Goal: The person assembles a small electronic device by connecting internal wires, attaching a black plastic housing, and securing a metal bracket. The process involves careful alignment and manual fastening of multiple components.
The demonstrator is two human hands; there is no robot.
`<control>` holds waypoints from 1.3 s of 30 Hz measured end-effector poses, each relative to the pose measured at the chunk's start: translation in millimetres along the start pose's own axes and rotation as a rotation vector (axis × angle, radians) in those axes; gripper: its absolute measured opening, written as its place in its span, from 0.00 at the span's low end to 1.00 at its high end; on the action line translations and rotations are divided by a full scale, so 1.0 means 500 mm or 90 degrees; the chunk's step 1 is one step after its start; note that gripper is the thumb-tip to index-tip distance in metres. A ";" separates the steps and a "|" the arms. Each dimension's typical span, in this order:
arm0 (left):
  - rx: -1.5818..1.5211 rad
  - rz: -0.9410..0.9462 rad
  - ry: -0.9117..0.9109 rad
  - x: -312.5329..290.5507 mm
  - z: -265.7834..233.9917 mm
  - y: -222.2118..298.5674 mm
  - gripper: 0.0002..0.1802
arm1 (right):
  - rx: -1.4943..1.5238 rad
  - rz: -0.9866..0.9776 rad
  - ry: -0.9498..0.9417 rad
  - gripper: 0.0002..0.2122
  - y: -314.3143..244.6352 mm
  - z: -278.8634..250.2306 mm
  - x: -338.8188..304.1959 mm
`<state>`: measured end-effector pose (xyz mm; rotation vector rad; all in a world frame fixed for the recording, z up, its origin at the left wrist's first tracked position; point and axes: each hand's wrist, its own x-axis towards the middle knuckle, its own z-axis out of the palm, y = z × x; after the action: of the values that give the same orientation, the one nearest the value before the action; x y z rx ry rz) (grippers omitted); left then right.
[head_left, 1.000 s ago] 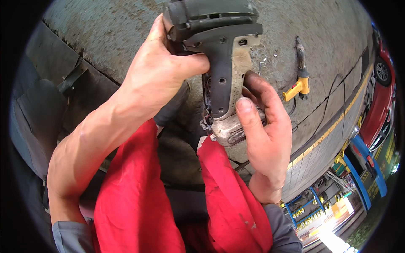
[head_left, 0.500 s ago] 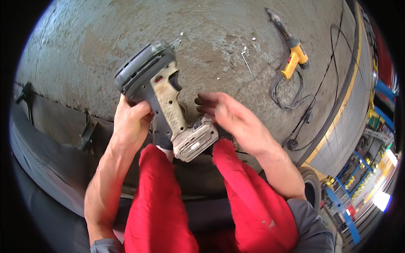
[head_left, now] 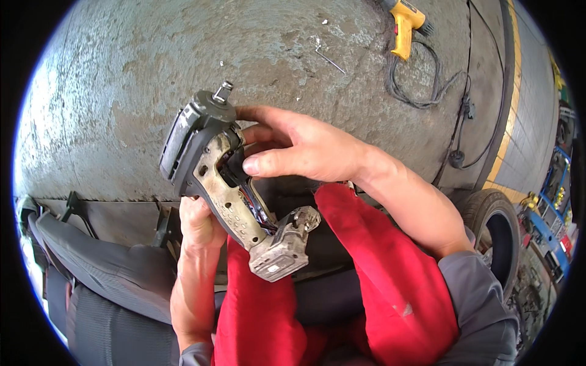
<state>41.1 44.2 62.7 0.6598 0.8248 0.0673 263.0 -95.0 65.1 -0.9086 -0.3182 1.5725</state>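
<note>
A worn grey and beige cordless drill body hangs over my red-trousered knees, its housing split along the handle with red and black wires showing. My left hand grips the handle from below and behind. My right hand reaches in from the right. Its fingertips touch the drill's head near the chuck end, and its thumb presses at the open seam by the trigger area.
Rough concrete floor lies ahead. A yellow power tool with a coiled black cable lies at the top right, and a thin metal rod nearby. A tyre stands at right, a dark car seat at lower left.
The drill has swung from handle-down toward the right to head-up at left. My right hand has moved from beside the handle's base up to the drill's head and seam.
</note>
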 end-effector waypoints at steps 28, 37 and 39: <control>0.042 0.018 0.034 -0.018 0.039 -0.022 0.47 | -0.083 0.041 -0.039 0.24 -0.030 -0.007 -0.061; 0.127 0.068 0.105 -0.019 0.049 -0.023 0.53 | -0.160 0.033 -0.071 0.26 -0.044 -0.001 -0.058; 0.133 0.063 0.126 -0.024 0.029 -0.027 0.53 | -0.132 0.042 -0.072 0.26 -0.032 0.000 -0.055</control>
<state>40.5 22.2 70.3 0.9018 0.9976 0.1397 273.3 -116.9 86.1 -0.9997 -0.5435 1.6774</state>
